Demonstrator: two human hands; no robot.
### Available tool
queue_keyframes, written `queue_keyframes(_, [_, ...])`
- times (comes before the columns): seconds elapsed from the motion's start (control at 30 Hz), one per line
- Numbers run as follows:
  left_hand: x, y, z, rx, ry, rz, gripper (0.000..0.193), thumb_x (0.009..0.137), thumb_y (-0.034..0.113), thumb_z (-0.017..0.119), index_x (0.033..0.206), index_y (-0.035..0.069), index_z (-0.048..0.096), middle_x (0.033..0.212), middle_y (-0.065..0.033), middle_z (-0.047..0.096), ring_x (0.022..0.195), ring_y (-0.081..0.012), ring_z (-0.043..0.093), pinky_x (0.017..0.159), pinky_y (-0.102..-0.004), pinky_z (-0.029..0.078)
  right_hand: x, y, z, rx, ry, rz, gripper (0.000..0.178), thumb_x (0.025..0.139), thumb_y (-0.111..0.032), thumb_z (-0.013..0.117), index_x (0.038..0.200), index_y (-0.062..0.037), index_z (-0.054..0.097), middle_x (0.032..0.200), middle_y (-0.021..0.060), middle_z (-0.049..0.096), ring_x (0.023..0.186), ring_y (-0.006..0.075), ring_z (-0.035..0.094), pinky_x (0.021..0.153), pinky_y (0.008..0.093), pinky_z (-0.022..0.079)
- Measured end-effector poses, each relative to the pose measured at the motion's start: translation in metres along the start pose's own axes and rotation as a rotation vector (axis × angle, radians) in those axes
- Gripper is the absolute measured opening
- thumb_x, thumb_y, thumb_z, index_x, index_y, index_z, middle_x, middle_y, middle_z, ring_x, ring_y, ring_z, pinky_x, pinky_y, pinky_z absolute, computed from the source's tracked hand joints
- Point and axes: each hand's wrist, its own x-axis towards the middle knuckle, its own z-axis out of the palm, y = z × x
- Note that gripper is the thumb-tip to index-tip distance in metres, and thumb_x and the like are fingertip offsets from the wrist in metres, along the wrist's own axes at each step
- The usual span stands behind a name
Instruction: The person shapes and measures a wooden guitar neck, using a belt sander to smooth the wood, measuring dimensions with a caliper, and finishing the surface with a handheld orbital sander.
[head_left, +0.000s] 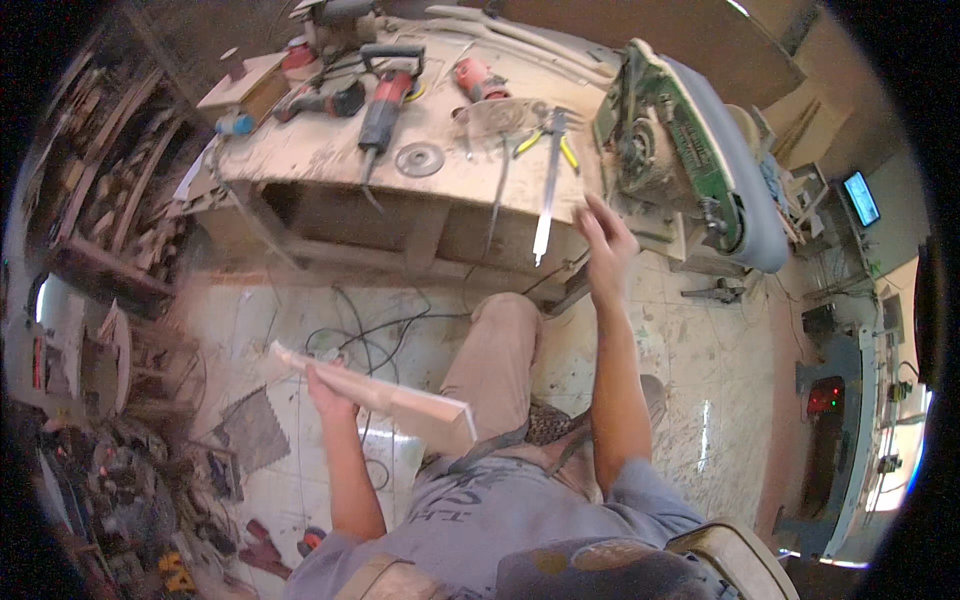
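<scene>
My left hand (334, 392) is closed around a pale wooden board (390, 398), low at the left above the floor. The board slants down to the right, with its near end in front of my lap. My right hand (608, 245) reaches forward to the workbench's (330, 160) front edge. Its fingers are stretched out, slightly blurred, with nothing visible in them. Just left of that hand, a metal caliper (549, 190) lies on the bench with one end sticking out past the edge. Yellow-handled pliers (567, 152) lie beneath the caliper.
An angle grinder (382, 112), a cordless tool (318, 101), a round disc (419, 159) and a red power tool (480, 78) lie on the dusty bench. A green belt sander (680, 150) stands at right. Black cables (370, 325) cross the floor. Wood-filled shelves (120, 170) stand left.
</scene>
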Motion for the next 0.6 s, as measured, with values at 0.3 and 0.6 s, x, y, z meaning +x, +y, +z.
queue_keyframes(0.3, [-0.036, -0.006, 0.069, -0.094, -0.122, 0.052, 0.056, 0.093, 0.054, 0.063, 0.114, 0.004, 0.048, 0.109, -0.0106, 0.053, 0.098, -0.0255, 0.053, 0.097, -0.048, 0.044, -0.216, 0.067, -0.191, 0.158, 0.237, 0.54, 0.033, 0.1, -0.018, 0.065, 0.125, 0.0023, 0.065, 0.106, 0.0083, 0.069, 0.092, 0.017, 0.067, 0.08, 0.0301, 0.058])
queue_keyframes(0.6, [-0.102, -0.004, 0.113, -0.193, -0.332, 0.194, 0.043, 0.094, 0.046, 0.07, 0.101, 0.005, 0.057, 0.098, -0.0092, 0.062, 0.098, -0.0256, 0.061, 0.097, -0.0423, 0.05, -0.266, 0.078, -0.219, 0.404, 0.343, 0.538, 0.034, 0.1, -0.019, 0.066, 0.127, 0.0019, 0.063, 0.102, 0.0064, 0.067, 0.085, 0.0159, 0.065, 0.075, 0.029, 0.055])
